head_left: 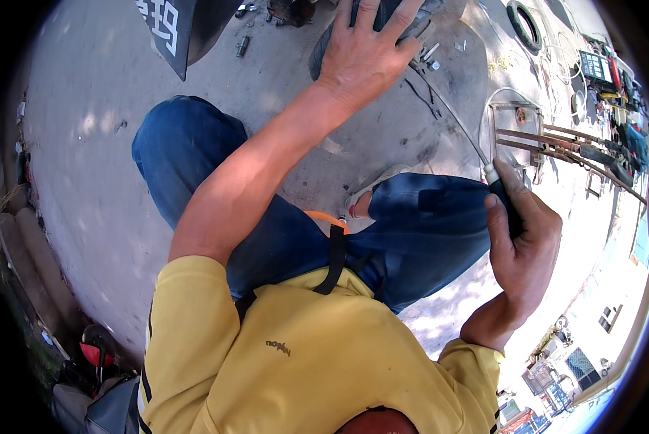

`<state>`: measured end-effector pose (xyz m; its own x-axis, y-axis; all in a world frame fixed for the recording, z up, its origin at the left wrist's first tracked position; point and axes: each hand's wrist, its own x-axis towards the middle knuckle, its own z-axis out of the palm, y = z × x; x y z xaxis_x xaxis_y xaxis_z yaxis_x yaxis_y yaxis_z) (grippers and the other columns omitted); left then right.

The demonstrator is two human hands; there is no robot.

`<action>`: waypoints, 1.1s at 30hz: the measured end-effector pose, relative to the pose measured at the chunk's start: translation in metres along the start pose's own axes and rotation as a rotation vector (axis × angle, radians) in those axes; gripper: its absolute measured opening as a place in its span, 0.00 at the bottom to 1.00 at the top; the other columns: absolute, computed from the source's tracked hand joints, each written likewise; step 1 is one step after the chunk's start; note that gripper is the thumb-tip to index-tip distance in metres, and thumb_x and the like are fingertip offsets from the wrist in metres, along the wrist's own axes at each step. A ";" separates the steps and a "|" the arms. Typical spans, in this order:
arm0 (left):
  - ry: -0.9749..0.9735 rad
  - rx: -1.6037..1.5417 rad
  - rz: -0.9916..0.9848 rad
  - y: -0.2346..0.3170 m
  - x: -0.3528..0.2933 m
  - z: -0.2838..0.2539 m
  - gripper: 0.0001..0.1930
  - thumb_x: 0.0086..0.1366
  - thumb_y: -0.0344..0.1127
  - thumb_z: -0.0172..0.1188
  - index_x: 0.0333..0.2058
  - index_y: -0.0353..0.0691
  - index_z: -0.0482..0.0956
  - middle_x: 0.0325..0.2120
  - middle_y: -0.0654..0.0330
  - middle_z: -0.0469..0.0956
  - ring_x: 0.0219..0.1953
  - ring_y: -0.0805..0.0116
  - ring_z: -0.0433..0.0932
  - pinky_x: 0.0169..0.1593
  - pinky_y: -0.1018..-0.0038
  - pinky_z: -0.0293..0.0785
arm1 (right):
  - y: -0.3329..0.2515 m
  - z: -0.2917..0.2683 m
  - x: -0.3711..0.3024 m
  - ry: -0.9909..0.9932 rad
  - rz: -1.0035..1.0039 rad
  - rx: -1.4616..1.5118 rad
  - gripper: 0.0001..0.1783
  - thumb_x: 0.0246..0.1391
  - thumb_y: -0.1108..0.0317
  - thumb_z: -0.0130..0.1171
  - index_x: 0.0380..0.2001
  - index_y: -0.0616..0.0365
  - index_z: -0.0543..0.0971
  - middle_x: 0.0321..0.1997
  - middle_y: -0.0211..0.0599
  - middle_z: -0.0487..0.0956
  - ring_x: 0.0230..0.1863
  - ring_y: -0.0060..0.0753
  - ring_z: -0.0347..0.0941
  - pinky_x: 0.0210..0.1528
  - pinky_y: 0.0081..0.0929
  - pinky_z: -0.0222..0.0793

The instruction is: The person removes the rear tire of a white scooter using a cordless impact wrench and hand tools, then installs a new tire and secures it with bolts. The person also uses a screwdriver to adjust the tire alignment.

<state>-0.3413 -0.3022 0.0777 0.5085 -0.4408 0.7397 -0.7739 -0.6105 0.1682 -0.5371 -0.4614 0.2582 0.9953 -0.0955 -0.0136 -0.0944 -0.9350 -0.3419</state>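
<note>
At the top centre, my left hand [368, 47] lies with its fingers spread on a dark tyre [318, 56], partly covering it. My right hand [527, 231], to the right of my knee, is closed around the dark handle of a long screwdriver [451, 114] with a pale collar. Its thin metal shaft slants up and left to the tyre's right edge, near my left hand. Whether the tip touches the tyre, I cannot tell.
A dark panel [183, 32] juts in at the upper left. On the concrete lie a small metal part [243, 46] and a thin dark strip [421, 98]. Rightward are a loose tyre [524, 27], a metal frame [514, 116], long-handled tools [556, 145] and a toolbox [596, 65].
</note>
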 end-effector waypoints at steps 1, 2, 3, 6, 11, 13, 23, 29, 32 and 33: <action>-0.005 -0.001 -0.001 0.001 0.001 0.000 0.06 0.56 0.36 0.63 0.27 0.40 0.83 0.71 0.50 0.63 0.70 0.34 0.60 0.67 0.34 0.62 | 0.000 0.000 -0.001 0.003 0.004 -0.005 0.21 0.55 0.76 0.64 0.53 0.62 0.84 0.21 0.43 0.75 0.17 0.37 0.67 0.24 0.33 0.61; -0.001 -0.008 -0.003 0.002 0.002 0.000 0.06 0.56 0.36 0.63 0.27 0.40 0.83 0.71 0.50 0.63 0.70 0.34 0.60 0.67 0.34 0.62 | -0.001 -0.001 -0.001 0.006 0.008 -0.009 0.21 0.55 0.76 0.64 0.53 0.62 0.84 0.21 0.42 0.75 0.17 0.36 0.67 0.23 0.33 0.61; 0.004 -0.015 -0.006 0.003 0.003 0.000 0.06 0.55 0.36 0.63 0.28 0.40 0.83 0.71 0.50 0.63 0.70 0.34 0.59 0.67 0.34 0.62 | -0.002 -0.002 -0.001 0.000 0.008 -0.016 0.21 0.54 0.76 0.64 0.53 0.62 0.84 0.20 0.41 0.75 0.17 0.37 0.67 0.23 0.34 0.61; 0.000 -0.021 -0.006 0.005 0.005 -0.001 0.06 0.55 0.35 0.64 0.28 0.40 0.83 0.71 0.50 0.63 0.70 0.34 0.59 0.67 0.34 0.62 | -0.004 -0.006 0.001 -0.005 0.005 -0.039 0.21 0.53 0.75 0.64 0.53 0.60 0.85 0.20 0.41 0.74 0.17 0.39 0.68 0.22 0.34 0.61; 0.035 0.061 -0.007 0.002 -0.006 0.016 0.05 0.57 0.33 0.70 0.26 0.46 0.81 0.72 0.61 0.59 0.71 0.39 0.58 0.66 0.34 0.65 | -0.002 -0.006 0.000 0.005 0.006 -0.070 0.21 0.50 0.73 0.67 0.50 0.59 0.86 0.20 0.42 0.76 0.18 0.45 0.72 0.23 0.37 0.65; 0.048 0.041 -0.010 0.002 -0.007 0.017 0.06 0.57 0.32 0.70 0.26 0.45 0.80 0.72 0.60 0.60 0.70 0.38 0.59 0.65 0.35 0.65 | -0.001 -0.006 0.000 0.010 0.000 -0.078 0.21 0.50 0.73 0.67 0.50 0.59 0.86 0.21 0.42 0.76 0.18 0.45 0.72 0.23 0.37 0.65; 0.032 0.058 -0.004 0.003 -0.004 0.013 0.06 0.57 0.31 0.69 0.26 0.44 0.79 0.71 0.58 0.61 0.70 0.36 0.61 0.64 0.34 0.67 | -0.001 -0.009 0.000 0.004 -0.017 -0.111 0.20 0.52 0.68 0.66 0.50 0.56 0.85 0.21 0.37 0.77 0.21 0.46 0.74 0.25 0.41 0.64; 0.039 0.082 0.001 0.002 -0.002 0.011 0.06 0.58 0.33 0.69 0.26 0.43 0.79 0.70 0.57 0.64 0.68 0.36 0.64 0.63 0.35 0.68 | 0.002 -0.009 0.001 0.004 -0.026 -0.121 0.19 0.53 0.67 0.65 0.50 0.56 0.85 0.21 0.37 0.76 0.21 0.46 0.74 0.25 0.42 0.63; 0.040 0.091 0.002 0.003 -0.002 0.011 0.07 0.58 0.34 0.69 0.26 0.43 0.79 0.70 0.57 0.65 0.68 0.36 0.64 0.62 0.36 0.70 | 0.002 -0.009 0.001 0.006 -0.022 -0.132 0.19 0.54 0.67 0.65 0.50 0.56 0.85 0.21 0.38 0.76 0.21 0.47 0.74 0.25 0.42 0.63; 0.042 0.092 0.004 0.004 -0.001 0.012 0.07 0.59 0.34 0.68 0.26 0.43 0.78 0.70 0.57 0.65 0.68 0.36 0.64 0.62 0.36 0.70 | 0.001 -0.009 0.000 0.008 -0.020 -0.135 0.20 0.54 0.66 0.65 0.51 0.56 0.85 0.21 0.38 0.76 0.21 0.47 0.74 0.25 0.42 0.62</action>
<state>-0.3400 -0.3119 0.0704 0.4879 -0.4165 0.7671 -0.7368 -0.6677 0.1061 -0.5370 -0.4659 0.2665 0.9969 -0.0784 0.0000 -0.0766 -0.9742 -0.2122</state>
